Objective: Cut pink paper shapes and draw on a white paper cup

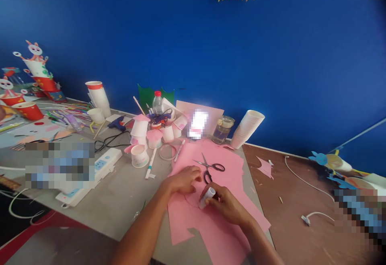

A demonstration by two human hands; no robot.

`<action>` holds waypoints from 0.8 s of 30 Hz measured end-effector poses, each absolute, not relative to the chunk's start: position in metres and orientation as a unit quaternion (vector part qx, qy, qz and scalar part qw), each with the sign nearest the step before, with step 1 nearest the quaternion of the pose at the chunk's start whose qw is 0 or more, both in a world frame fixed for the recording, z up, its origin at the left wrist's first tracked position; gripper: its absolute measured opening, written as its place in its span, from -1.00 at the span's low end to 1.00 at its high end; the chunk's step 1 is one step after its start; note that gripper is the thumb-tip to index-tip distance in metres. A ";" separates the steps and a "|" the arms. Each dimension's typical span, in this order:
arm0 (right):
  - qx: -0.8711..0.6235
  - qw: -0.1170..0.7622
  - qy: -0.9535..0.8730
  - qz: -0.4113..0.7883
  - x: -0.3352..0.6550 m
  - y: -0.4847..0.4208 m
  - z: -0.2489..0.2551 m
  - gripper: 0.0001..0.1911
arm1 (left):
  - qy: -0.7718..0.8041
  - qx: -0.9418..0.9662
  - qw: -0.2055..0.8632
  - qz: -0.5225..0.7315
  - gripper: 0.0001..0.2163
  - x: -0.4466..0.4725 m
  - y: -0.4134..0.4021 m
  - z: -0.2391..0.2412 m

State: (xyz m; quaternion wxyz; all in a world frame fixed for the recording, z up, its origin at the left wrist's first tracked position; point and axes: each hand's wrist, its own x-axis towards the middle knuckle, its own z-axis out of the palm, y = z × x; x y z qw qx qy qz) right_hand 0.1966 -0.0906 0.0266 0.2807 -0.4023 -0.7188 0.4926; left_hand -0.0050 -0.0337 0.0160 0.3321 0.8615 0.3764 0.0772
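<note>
Pink paper (pixel 223 220) lies on the grey table with ragged cut edges and a faint curved line drawn on it. My right hand (pixel 226 204) grips a short white tube (pixel 207 198) between thumb and fingers, low over the paper by that line. The tube leans, its round end facing up. My left hand (pixel 187 178) rests on the paper's left side with fingers loosely bent and apart, nothing visible in them. Just beyond the hands lie scissors (pixel 208 165) with black handles, blades parted.
Paper cups (pixel 140 155) with pink tops, a marker (pixel 150 163) and a tape roll (pixel 167 152) are on the left. Behind stand a lit phone (pixel 197 124), a glass jar (pixel 223 129) and a cup stack (pixel 247 129). A power strip (pixel 90 178) lies left; a brown table (pixel 289 212) adjoins right.
</note>
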 end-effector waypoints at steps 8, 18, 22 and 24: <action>-0.416 0.455 -0.578 0.535 0.209 -0.077 0.013 -0.64 | 0.396 0.847 0.346 0.080 -0.71 -0.004 -0.033 0.014; -0.436 0.325 -0.706 0.453 0.189 -0.089 0.018 -0.90 | 0.386 0.854 0.341 0.074 -0.73 -0.004 -0.033 0.015; -0.400 0.283 -0.712 0.503 0.197 -0.089 0.026 -0.90 | 0.386 0.853 0.343 0.076 -0.67 -0.006 -0.032 0.011; -0.390 0.308 -0.681 0.539 0.204 -0.087 0.026 -0.89 | 0.390 0.851 0.342 0.078 -0.67 -0.007 -0.031 0.010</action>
